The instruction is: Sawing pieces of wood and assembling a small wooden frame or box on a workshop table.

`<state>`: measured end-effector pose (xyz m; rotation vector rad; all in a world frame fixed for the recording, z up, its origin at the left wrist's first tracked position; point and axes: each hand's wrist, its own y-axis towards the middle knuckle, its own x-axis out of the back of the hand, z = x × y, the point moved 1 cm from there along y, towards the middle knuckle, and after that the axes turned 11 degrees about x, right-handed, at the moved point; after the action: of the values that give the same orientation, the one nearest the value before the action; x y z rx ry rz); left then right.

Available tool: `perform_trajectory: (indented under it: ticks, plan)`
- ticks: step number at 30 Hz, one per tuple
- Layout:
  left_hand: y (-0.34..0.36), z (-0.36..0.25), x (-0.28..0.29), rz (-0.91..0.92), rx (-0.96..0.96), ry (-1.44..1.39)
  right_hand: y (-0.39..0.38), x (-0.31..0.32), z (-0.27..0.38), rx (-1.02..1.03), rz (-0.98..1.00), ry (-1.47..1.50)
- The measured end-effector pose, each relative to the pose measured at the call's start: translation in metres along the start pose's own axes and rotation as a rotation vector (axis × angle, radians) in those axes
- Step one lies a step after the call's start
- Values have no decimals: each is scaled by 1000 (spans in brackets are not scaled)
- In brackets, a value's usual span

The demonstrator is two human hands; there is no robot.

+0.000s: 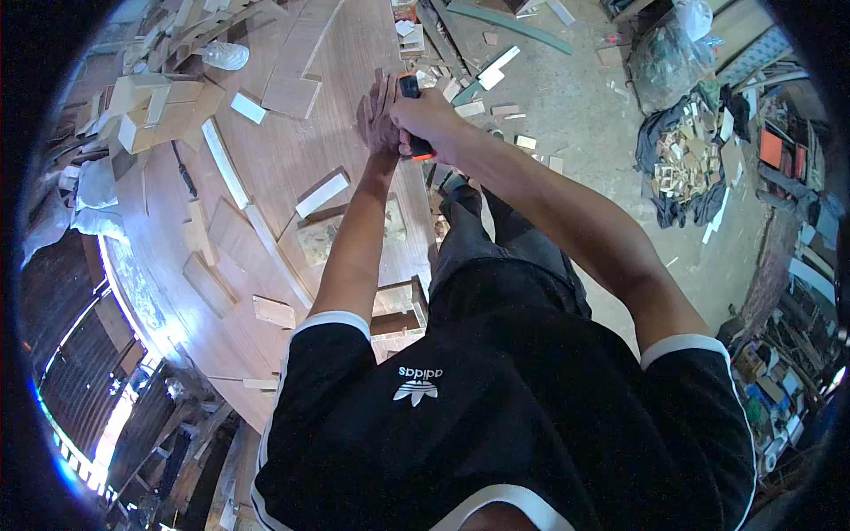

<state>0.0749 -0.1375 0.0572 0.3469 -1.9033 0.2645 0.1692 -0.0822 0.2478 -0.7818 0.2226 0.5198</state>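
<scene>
At the edge of a large wooden worktable (328, 88), my two hands are close together. My right hand (427, 119) is closed around a black-and-orange tool handle (421, 152); the rest of the tool is hidden from me. Just left of it, my left hand (381, 124) presses down at the table's edge, its fingers stretched forward and its thumb out to the side. Any small piece beneath that palm cannot be made out. Nearer me, a pale-faced wood block (323, 193) lies beside my left forearm.
Flat boards (292, 93), a long light strip (226, 164) and a dark thin tool (183, 170) lie on the table. A clear plastic bottle (226, 56) rests at the far left. Offcuts litter the floor; a dark cloth sack of wood scraps (689, 164) stands right.
</scene>
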Motion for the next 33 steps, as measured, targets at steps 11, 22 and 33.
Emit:
perform_trajectory:
  ticks: [11, 22, 33]
  plan:
    - [0, -7, 6, -181, -13, -62, 10, 13, -17, -72, -96, -76]
    - [-7, 7, 1, -197, -71, -222, -6, 5, 14, -26, -24, -17]
    - [-9, 20, -29, 216, 200, -1187, 4, 2, -8, -34, -70, 15]
